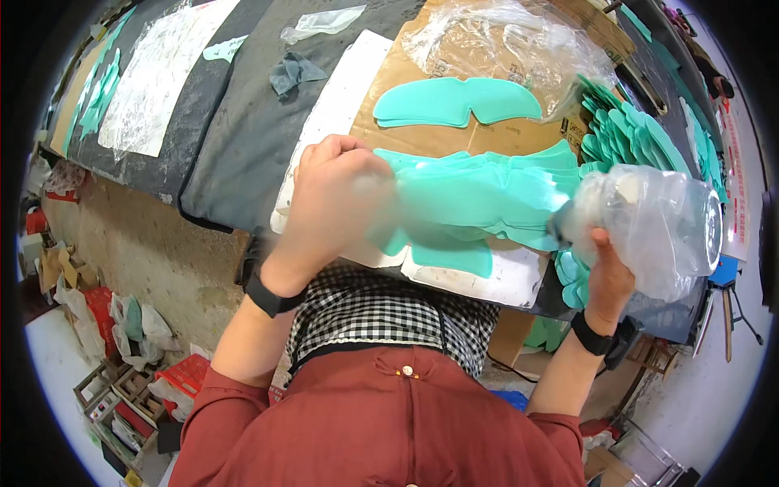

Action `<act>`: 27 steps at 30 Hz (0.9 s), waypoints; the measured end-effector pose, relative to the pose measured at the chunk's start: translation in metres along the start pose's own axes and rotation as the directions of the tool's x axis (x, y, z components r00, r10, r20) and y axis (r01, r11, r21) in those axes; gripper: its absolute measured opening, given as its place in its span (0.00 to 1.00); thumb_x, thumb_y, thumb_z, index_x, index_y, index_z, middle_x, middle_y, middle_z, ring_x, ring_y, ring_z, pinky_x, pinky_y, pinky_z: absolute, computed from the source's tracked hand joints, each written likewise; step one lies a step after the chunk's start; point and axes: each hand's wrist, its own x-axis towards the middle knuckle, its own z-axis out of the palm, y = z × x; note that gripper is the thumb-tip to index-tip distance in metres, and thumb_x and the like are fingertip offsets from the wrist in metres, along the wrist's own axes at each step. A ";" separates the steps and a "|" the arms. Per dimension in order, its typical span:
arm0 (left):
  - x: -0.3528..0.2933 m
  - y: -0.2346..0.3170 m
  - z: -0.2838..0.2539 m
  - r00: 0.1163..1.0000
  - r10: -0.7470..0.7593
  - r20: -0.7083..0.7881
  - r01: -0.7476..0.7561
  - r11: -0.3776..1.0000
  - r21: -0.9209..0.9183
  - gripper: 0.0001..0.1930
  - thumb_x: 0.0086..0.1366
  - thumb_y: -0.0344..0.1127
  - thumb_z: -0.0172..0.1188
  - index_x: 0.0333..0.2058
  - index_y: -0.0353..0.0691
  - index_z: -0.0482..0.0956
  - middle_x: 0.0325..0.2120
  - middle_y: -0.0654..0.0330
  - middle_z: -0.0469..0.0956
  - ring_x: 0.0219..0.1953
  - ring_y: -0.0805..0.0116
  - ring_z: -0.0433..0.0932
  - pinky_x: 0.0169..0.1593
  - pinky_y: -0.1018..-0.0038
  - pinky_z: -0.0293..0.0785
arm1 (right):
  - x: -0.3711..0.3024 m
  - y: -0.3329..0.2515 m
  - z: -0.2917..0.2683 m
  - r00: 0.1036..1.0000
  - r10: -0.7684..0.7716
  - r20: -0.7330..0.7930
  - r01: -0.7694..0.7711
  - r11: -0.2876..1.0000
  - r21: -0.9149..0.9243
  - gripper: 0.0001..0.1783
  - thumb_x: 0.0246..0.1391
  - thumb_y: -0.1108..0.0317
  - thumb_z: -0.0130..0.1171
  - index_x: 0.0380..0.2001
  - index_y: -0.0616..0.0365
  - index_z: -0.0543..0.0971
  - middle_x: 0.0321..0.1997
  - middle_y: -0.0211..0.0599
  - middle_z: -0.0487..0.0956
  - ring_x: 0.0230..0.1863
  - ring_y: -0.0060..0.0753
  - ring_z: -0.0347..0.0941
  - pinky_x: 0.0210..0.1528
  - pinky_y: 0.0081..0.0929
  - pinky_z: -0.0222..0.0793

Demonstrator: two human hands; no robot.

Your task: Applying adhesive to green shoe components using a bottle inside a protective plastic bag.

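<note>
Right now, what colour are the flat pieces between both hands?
The flat pieces are turquoise-green; head view shows best.

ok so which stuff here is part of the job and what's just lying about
In use, by the look of it:
- bottle in clear plastic, in the right hand
- fanned green pieces, beside the blurred left hand
- cardboard, partly under them

Probably just lying about:
- crumpled dark cloth
- loose clear film
- bags on the floor
</note>
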 end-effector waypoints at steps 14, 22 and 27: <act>0.023 -0.036 -0.053 0.993 -0.044 -0.111 -0.023 0.844 -0.536 0.19 0.62 0.32 0.62 0.52 0.37 0.79 0.53 0.54 0.77 0.55 0.59 0.76 0.60 0.66 0.69 | 0.008 -0.116 0.157 0.693 -0.643 0.326 0.675 0.738 0.022 0.20 0.58 0.64 0.60 0.54 0.52 0.76 0.53 0.40 0.76 0.52 0.47 0.72 0.56 0.47 0.68; 0.030 -0.036 -0.084 0.929 -0.266 -0.259 0.234 0.961 -0.147 0.12 0.63 0.32 0.60 0.45 0.40 0.85 0.41 0.66 0.75 0.37 0.77 0.69 0.43 0.78 0.68 | 0.065 -0.129 0.143 0.865 -0.488 0.116 0.464 0.866 0.188 0.21 0.59 0.68 0.56 0.56 0.51 0.81 0.47 0.44 0.84 0.50 0.39 0.81 0.57 0.32 0.74; 0.043 -0.032 -0.064 0.963 -0.178 -0.202 0.138 0.971 -0.197 0.14 0.63 0.30 0.60 0.47 0.38 0.83 0.42 0.64 0.76 0.39 0.75 0.72 0.45 0.77 0.70 | 0.053 -0.114 0.171 0.813 -0.579 0.056 0.578 0.815 0.039 0.21 0.50 0.68 0.64 0.50 0.50 0.82 0.46 0.33 0.81 0.48 0.38 0.77 0.54 0.39 0.71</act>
